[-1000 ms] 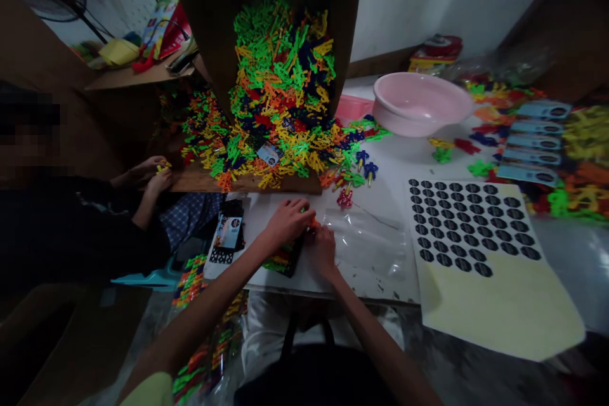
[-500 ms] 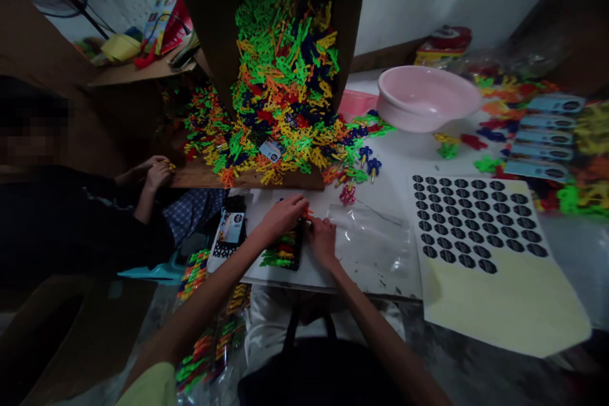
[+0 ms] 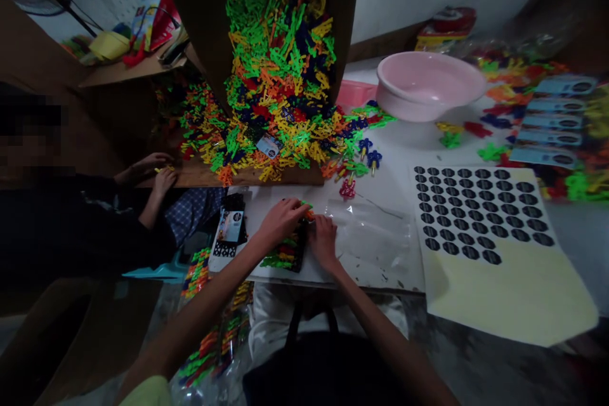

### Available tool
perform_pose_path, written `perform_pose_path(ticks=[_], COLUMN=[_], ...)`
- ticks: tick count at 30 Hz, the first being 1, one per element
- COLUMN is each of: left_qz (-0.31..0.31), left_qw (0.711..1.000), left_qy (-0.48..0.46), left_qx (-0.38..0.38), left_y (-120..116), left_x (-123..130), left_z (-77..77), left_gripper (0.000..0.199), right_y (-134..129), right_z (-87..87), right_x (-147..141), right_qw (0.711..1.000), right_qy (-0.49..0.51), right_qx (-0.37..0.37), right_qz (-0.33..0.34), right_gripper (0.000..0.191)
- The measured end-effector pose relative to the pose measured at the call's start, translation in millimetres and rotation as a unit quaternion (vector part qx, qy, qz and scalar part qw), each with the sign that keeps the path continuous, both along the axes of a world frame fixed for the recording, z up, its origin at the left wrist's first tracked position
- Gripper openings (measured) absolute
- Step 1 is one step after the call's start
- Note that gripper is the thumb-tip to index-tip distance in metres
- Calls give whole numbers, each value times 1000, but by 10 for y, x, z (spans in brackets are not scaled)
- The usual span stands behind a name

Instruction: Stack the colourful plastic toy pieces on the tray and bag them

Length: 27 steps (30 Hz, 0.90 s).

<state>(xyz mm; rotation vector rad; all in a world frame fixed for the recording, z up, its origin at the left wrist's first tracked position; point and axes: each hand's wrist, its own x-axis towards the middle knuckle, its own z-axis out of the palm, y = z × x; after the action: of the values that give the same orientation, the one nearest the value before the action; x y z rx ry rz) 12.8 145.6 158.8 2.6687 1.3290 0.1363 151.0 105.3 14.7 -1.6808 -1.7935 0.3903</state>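
A black tray (image 3: 299,254) lies on the white table in front of me, with green, red and yellow plastic pieces in its lower part. My left hand (image 3: 281,219) reaches over its upper part, fingers bent around a small orange and green piece (image 3: 309,212) at the tray's top right corner. Close against the tray's right side, my right hand (image 3: 324,238) has its fingertips pinched at the same orange piece. To the left lie black trays with a blue label card (image 3: 231,226). A clear plastic bag (image 3: 371,235) is flat to the right.
A large box (image 3: 347,25) spills a heap of coloured pieces (image 3: 285,108) at the back. A pink basin (image 3: 428,85) and a sticker sheet (image 3: 504,279) are on the right. At left, a person's hands (image 3: 164,179) hold a yellow piece. Packed bags (image 3: 204,355) lie below.
The view has shifted slightly. My hands stay at the tray's upper right corner, where a green bit now shows beside the orange piece. The other person's hands have moved slightly apart.
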Motion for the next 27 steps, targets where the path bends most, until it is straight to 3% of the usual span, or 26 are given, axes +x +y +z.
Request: perform_pose_path(ticks=[5, 10, 16, 21, 27], left_qz=[37, 38, 46, 100, 114], left_qw=[999, 998, 981, 979, 983], left_qy=[-5, -37, -176, -168, -141], left_qx=[-18, -43, -70, -60, -20], left_y=[49, 107, 64, -106, -344], left_x=[-33, -93, -116, -100, -82], left_z=[-6, -38, 6, -17, -122], left_gripper=[28, 22, 26, 23, 32], right_y=[-5, -17, 15, 64, 66], right_z=[69, 90, 8, -91, -148], right_x=[-8, 5, 7, -74, -74], right_qw=[1000, 999, 988, 978, 975], right_qy=[14, 48, 154, 208, 223], right_qx=[-15, -12, 20, 2, -24], right_qz=[4, -4, -17, -26, -8], right_gripper=[17, 22, 19, 26, 21])
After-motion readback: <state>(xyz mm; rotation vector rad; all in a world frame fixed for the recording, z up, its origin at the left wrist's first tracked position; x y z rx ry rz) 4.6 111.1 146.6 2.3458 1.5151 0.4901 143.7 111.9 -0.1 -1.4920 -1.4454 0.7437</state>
